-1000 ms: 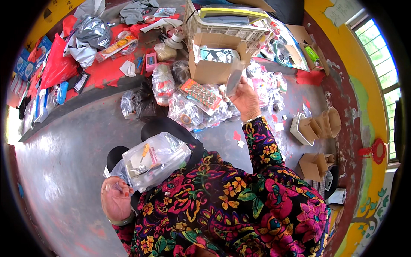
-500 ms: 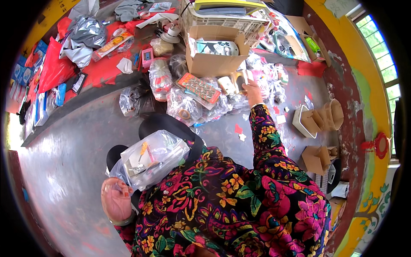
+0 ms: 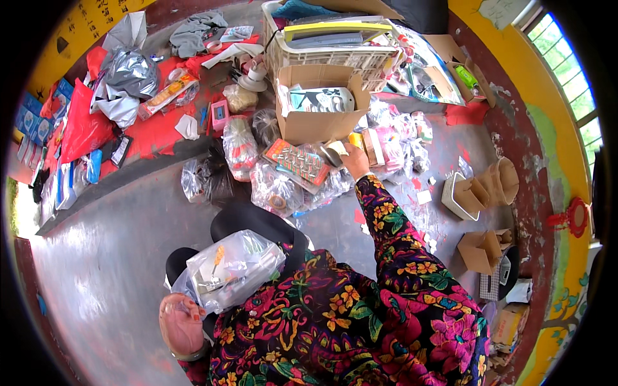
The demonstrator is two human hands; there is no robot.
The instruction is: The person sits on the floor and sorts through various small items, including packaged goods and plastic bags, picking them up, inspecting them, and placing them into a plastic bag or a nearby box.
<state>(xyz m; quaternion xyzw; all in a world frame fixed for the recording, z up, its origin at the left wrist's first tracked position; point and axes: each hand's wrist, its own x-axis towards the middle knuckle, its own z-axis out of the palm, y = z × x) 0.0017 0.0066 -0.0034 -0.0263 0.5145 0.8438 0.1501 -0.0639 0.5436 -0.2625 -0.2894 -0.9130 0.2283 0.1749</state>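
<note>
My right hand (image 3: 355, 161) reaches forward to the pile, its fingers closed round a small cream-and-dark cylindrical roll (image 3: 333, 154). Just left of it a red-and-green blister card (image 3: 296, 161) lies on several clear bags (image 3: 277, 188). A white box with yellow (image 3: 372, 148) stands close on its right. Across my lap rests a clear plastic bag (image 3: 235, 267) with whitish boxed things inside. My left hand (image 3: 182, 327) is curled, palm up, beside this bag, with clear film from it between the fingers.
Behind the pile is an open cardboard box (image 3: 315, 122) before a cream plastic crate (image 3: 273, 48). A red cloth (image 3: 145, 119) with packages lies far left. Small open cartons (image 3: 479, 251) and a white basket (image 3: 460, 199) stand at the right.
My right hand has moved left and nearer, from the yellow-marked box to the roll, which has shifted and tilted. My left hand stays curled by the bag. The view has shifted slightly.
</note>
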